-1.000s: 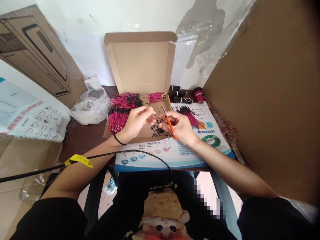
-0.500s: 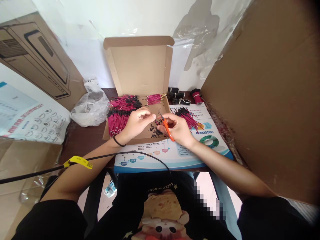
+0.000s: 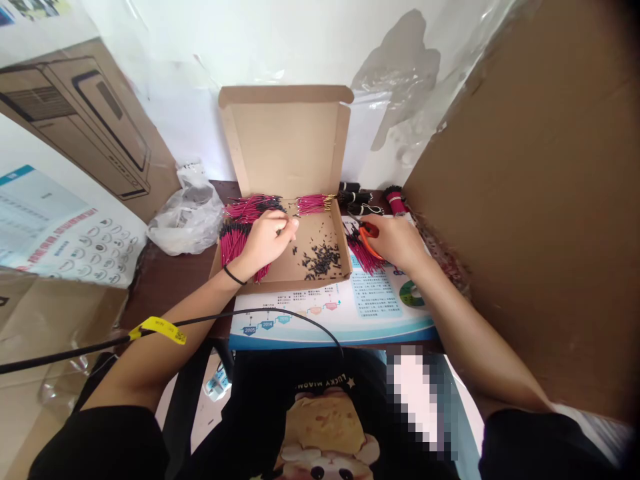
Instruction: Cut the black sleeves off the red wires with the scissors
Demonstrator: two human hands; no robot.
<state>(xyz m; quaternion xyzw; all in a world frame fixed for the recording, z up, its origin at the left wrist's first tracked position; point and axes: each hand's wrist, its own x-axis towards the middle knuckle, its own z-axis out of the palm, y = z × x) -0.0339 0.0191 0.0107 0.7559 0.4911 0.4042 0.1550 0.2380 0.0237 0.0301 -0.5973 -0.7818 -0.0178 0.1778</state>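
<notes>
Orange-handled scissors [image 3: 369, 240] in right hand [image 3: 397, 243], long axis slanting toward upper left

Black T-shirt [image 3: 295, 380] with 2 short sleeves [image 3: 105, 447], curved white lettering [image 3: 320, 381] and cream cartoon cat print [image 3: 325, 427]; thin black band [image 3: 234, 277] on left wrist [image 3: 226, 270]; black cable [image 3: 240, 312] with yellow tag [image 3: 157, 330] across left forearm [image 3: 170, 350]; pale blue trousers [image 3: 467, 447] below
</notes>
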